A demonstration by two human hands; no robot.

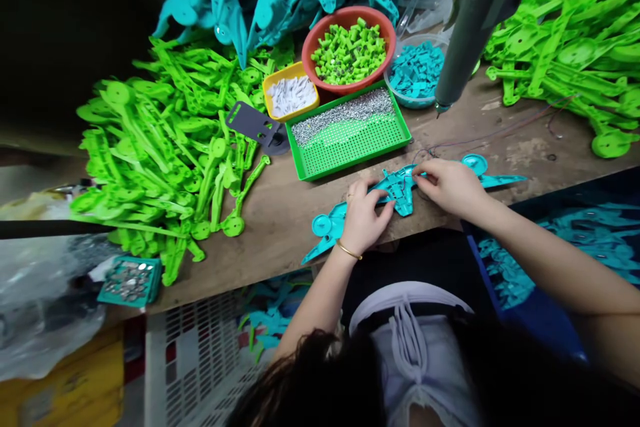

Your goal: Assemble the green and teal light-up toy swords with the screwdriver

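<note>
A long teal plastic part [400,190] lies flat along the front edge of the wooden workbench [280,213]. My left hand [364,219] rests on its left half, fingers curled down onto it, a gold bangle on the wrist. My right hand [449,185] sits on the part's middle, fingertips pinched together at a spot on top; whatever small thing they pinch is too small to make out. A thin red wire [500,130] runs across the bench to that spot.
A green tray [350,147] of small metal screws lies just behind the part. Behind it are a red bowl [350,50] of green pegs, a yellow box [291,95], a clear tub [417,73] of teal pieces. Green part piles [160,153] flank both sides. A hanging grey tool [465,33] dangles above.
</note>
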